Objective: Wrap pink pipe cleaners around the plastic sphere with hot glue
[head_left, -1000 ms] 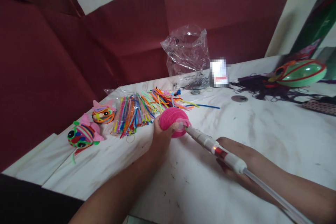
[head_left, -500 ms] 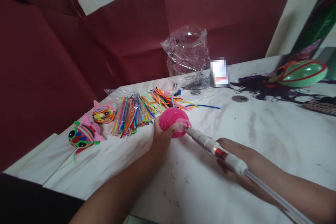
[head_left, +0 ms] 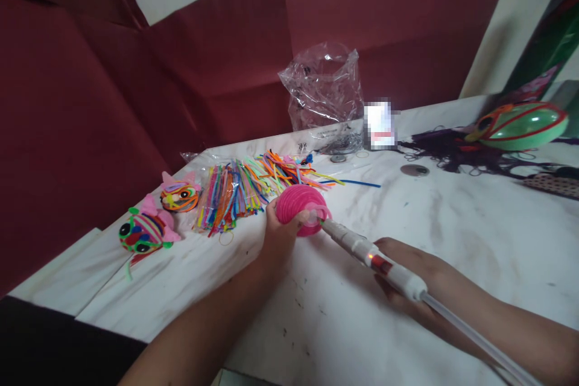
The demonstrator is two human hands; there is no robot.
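Closed around the near left side of a round pink ball wrapped in pipe cleaners (head_left: 298,202) is my left hand (head_left: 283,232), its thumb across the lower face. A pale bare patch shows on the ball near that thumb. My right hand (head_left: 398,268) grips a white hot glue gun (head_left: 353,241) from below, fingers mostly hidden behind it. The gun's nozzle points up and left, at or very near the pink ball's side. An orange light glows on its body, and a clear glue stick (head_left: 474,335) sticks out of its back end.
Bundled colourful pipe cleaners (head_left: 230,193) lie beyond my left hand, near two decorated fish-like heads (head_left: 145,232). A clear plastic bag (head_left: 323,99) stands against the dark red backdrop (head_left: 384,18). To the right are a round disc (head_left: 415,170), dark purple threads (head_left: 446,151) and a green balloon-like piece (head_left: 529,126).
Almost nothing differs. The view has shifted very slightly; both hands, the pink ball and the glue gun keep the same arrangement.
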